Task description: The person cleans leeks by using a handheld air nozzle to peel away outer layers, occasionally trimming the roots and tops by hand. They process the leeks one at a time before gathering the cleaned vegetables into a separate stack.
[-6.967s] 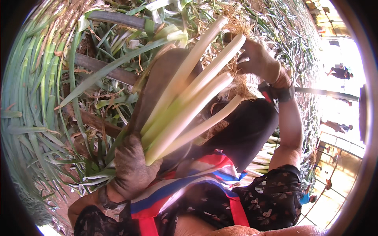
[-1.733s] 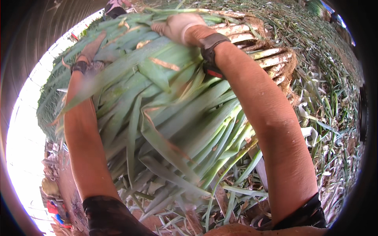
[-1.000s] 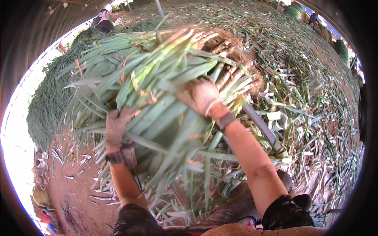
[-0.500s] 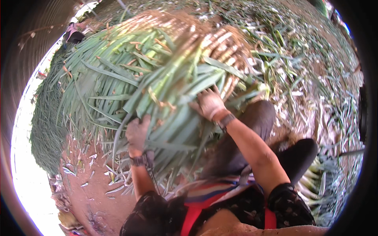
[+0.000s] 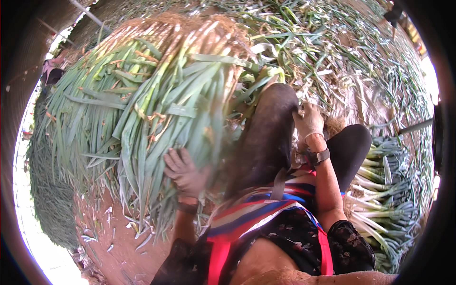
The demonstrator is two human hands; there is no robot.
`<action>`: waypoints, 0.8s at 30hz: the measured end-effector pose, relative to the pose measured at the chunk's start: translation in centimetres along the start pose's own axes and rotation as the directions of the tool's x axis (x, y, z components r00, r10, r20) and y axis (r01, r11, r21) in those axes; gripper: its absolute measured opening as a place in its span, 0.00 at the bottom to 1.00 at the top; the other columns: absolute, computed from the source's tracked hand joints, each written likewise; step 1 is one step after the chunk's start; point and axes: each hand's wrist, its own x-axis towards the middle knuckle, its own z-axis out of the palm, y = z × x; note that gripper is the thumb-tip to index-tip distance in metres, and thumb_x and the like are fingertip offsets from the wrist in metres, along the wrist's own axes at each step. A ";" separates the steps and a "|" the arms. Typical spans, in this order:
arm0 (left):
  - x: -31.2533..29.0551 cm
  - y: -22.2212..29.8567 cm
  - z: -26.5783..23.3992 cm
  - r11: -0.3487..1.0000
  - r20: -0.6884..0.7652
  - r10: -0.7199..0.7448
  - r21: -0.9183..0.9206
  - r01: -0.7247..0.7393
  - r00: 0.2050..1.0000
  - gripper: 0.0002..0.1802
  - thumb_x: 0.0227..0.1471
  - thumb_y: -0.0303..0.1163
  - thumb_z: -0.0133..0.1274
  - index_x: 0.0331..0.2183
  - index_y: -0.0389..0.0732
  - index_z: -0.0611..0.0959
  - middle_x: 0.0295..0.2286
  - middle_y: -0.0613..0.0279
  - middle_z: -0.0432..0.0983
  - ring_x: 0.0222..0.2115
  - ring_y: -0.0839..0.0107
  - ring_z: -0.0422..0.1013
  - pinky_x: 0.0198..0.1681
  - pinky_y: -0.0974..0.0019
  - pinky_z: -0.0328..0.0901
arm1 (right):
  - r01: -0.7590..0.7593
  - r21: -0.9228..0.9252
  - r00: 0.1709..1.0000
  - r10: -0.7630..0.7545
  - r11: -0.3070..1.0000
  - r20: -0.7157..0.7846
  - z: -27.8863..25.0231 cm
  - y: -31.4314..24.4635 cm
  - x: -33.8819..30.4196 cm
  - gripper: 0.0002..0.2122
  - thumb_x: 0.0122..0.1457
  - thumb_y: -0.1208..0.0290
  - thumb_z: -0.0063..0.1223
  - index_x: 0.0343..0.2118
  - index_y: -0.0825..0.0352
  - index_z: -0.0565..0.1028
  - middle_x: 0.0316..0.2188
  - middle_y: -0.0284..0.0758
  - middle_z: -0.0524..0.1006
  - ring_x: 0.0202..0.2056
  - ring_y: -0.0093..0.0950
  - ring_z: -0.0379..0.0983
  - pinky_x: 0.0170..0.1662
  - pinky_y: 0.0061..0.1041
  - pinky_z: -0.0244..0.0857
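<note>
A big heap of leeks (image 5: 161, 102), green leaves toward me and brown roots at the far end, lies ahead and to the left. My left hand (image 5: 185, 173), in a pale glove, rests against the near leaves with its fingers spread. In a similar glove, my right hand (image 5: 308, 121) is beside my raised knee (image 5: 280, 102), its fingers loosely bent and apart. Nothing shows in its grasp, though its underside is hidden. Next to it, a tuft of brown roots (image 5: 335, 126) shows between my knees.
Trimmed leeks (image 5: 375, 202) with white stalks lie at my right side. Cut leaves and scraps (image 5: 318, 52) litter the ground beyond my knees. Another dark green heap (image 5: 52, 185) stands at the far left. A dark bar (image 5: 415, 126) juts in from the right.
My right hand has left the leek leaves and moved right, to beside my knee. My left hand has spread its fingers at the near leaves. The view has shifted somewhat to the right.
</note>
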 end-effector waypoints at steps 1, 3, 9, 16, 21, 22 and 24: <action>0.5 -2.1 1.7 0.999 -0.073 0.041 0.011 -0.040 0.996 0.58 0.35 0.64 0.57 0.58 0.36 0.58 0.60 0.39 0.46 0.59 0.37 0.46 0.55 0.36 0.48 | -0.162 -0.232 0.910 0.236 0.959 0.340 0.0 1.0 -0.2 0.18 0.50 0.61 0.56 0.42 0.65 0.74 0.40 0.47 0.74 0.40 0.39 0.73 0.42 0.36 0.68; 2.6 -4.5 2.4 0.997 -0.045 0.075 0.019 -0.074 0.996 0.58 0.36 0.63 0.58 0.59 0.36 0.57 0.60 0.39 0.46 0.59 0.37 0.45 0.55 0.35 0.47 | -0.028 -0.219 0.640 0.186 0.975 0.746 5.6 8.2 -1.4 0.16 0.55 0.63 0.51 0.44 0.65 0.74 0.45 0.42 0.74 0.45 0.33 0.73 0.43 0.30 0.68; 2.4 -6.2 3.2 0.974 -0.130 0.215 -0.044 -0.222 0.968 0.54 0.42 0.60 0.55 0.61 0.39 0.54 0.61 0.40 0.44 0.61 0.40 0.42 0.59 0.40 0.44 | 0.329 0.124 0.547 -0.296 0.936 0.783 10.4 8.8 -4.3 0.12 0.56 0.65 0.48 0.41 0.63 0.76 0.39 0.36 0.76 0.40 0.31 0.74 0.40 0.28 0.69; 1.2 1.4 -5.0 0.993 -0.138 -0.033 0.110 0.049 0.990 0.45 0.44 0.64 0.50 0.56 0.42 0.66 0.56 0.53 0.61 0.57 0.49 0.55 0.57 0.49 0.53 | 0.592 -0.099 0.583 -0.341 0.800 0.737 17.7 10.8 -4.7 0.10 0.54 0.64 0.51 0.35 0.63 0.78 0.32 0.35 0.76 0.35 0.30 0.74 0.38 0.28 0.69; 4.0 5.4 -11.2 0.981 0.216 0.182 0.026 -0.192 0.959 0.38 0.52 0.60 0.43 0.55 0.41 0.68 0.54 0.50 0.63 0.56 0.51 0.56 0.58 0.50 0.52 | 0.689 -0.160 0.540 -0.353 0.707 0.764 18.8 13.0 -6.1 0.09 0.53 0.64 0.53 0.30 0.63 0.80 0.27 0.35 0.77 0.31 0.30 0.75 0.36 0.29 0.70; 4.6 5.6 -9.6 0.973 0.253 0.216 -0.129 -0.189 0.943 0.37 0.53 0.58 0.42 0.54 0.40 0.69 0.53 0.49 0.64 0.55 0.51 0.58 0.58 0.51 0.53 | 0.697 -0.171 0.539 -0.351 0.696 0.765 18.7 13.6 -6.3 0.09 0.53 0.63 0.53 0.30 0.63 0.80 0.27 0.35 0.77 0.31 0.30 0.75 0.35 0.29 0.70; 5.8 7.7 -11.6 0.930 0.391 0.324 -0.298 -0.215 0.862 0.33 0.56 0.54 0.38 0.52 0.37 0.69 0.53 0.49 0.65 0.56 0.52 0.58 0.59 0.57 0.52 | 0.704 -0.197 0.539 -0.333 0.682 0.774 17.5 15.6 -6.5 0.09 0.53 0.63 0.54 0.28 0.63 0.81 0.25 0.35 0.77 0.29 0.29 0.75 0.34 0.29 0.71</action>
